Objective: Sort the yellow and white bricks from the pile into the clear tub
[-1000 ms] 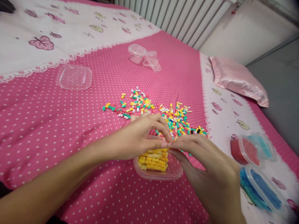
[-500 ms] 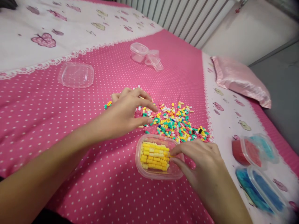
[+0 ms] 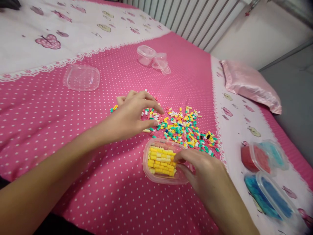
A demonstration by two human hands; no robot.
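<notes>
Rows of small yellow and pale-yellow building bricks lie packed in a clear plastic container on the pink dotted bedspread. My right hand reaches over the container's right rim, thumb and forefinger pinched at the right end of the rows. The small yellow brick between those fingertips is mostly hidden. My left hand hovers with fingers apart at the left side of a loose pile of mixed building bricks in green, yellow, pink and white. Nothing shows between its thumb and forefinger.
A clear lid lies at the left. Farther back are small clear tubs. To the right sit a container with red contents and one with blue contents. A pink pillow rests by the grey wall, near a slatted bed rail.
My right hand has moved slightly left, bringing its pinched fingertips against the right end of the yellow rows. My left hand stays almost still above the pile.
</notes>
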